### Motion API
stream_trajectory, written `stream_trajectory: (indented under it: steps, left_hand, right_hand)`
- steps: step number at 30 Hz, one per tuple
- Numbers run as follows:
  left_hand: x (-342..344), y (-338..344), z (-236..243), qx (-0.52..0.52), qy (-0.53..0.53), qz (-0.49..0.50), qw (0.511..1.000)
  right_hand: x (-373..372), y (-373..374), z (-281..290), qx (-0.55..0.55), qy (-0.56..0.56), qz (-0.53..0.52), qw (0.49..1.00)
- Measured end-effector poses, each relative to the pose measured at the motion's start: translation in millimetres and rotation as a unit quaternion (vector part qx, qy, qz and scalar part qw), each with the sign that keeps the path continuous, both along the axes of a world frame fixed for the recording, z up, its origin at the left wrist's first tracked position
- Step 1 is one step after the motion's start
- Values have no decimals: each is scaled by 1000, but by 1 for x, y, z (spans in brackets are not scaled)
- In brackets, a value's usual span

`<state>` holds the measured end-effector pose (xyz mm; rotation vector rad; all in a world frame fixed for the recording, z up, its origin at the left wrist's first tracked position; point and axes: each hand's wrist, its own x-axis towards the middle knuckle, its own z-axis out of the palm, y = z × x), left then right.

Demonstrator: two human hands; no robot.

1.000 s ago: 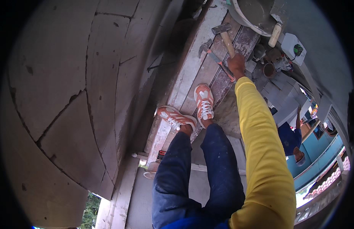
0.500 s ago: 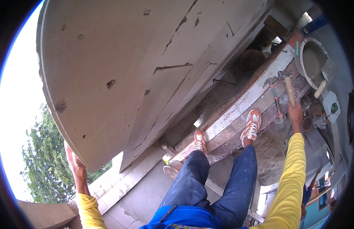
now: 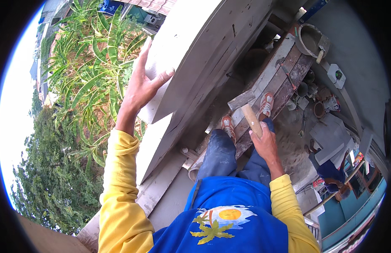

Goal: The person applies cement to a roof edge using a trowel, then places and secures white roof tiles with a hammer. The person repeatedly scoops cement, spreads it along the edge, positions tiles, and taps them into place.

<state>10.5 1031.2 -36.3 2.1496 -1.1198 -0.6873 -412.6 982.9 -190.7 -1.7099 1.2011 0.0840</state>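
My right hand (image 3: 266,145) is closed round the wooden handle of a club hammer (image 3: 242,100), its blocky metal head raised in front of my shins. My left hand (image 3: 143,84) is spread against the end edge of a grey block wall (image 3: 199,63), thumb on one side and fingers stretched along the other. Chipped marks and grooves run over the wall's face. Beyond the raised hammer, a claw hammer (image 3: 287,75) with an orange-and-dark handle lies on the planks (image 3: 274,80) under my shoes.
A mortar bucket (image 3: 308,39) with a trowel (image 3: 321,54) stands at the planks' far end. Pots (image 3: 319,109) and debris lie below on the right. Another person (image 3: 336,181) is at lower right. Past the wall, the left side drops to trees (image 3: 56,173).
My right hand has lifted the club hammer off the planks and brought it nearer my body. My left hand has moved up along the wall's edge. The view has swung left.
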Motion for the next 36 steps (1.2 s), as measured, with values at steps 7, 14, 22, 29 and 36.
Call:
stream_trajectory:
  steps: [7,14,22,29,36]
  left_hand:
    - [-20,8,0,85,-224,-79,968]
    - [-18,10,2,97,-268,-76,956]
    - [-21,7,-1,106,-277,-65,953]
    - [-19,10,1,117,-263,-65,955]
    - [30,10,3,9,-20,-37,999]
  right_hand:
    - [86,107,45,53,-63,227,970]
    - [142,142,50,5,-129,308,943]
    - [167,126,47,6,-80,285,955]
    - [169,133,48,50,-76,226,970]
    - [150,142,63,80,-34,277,957]
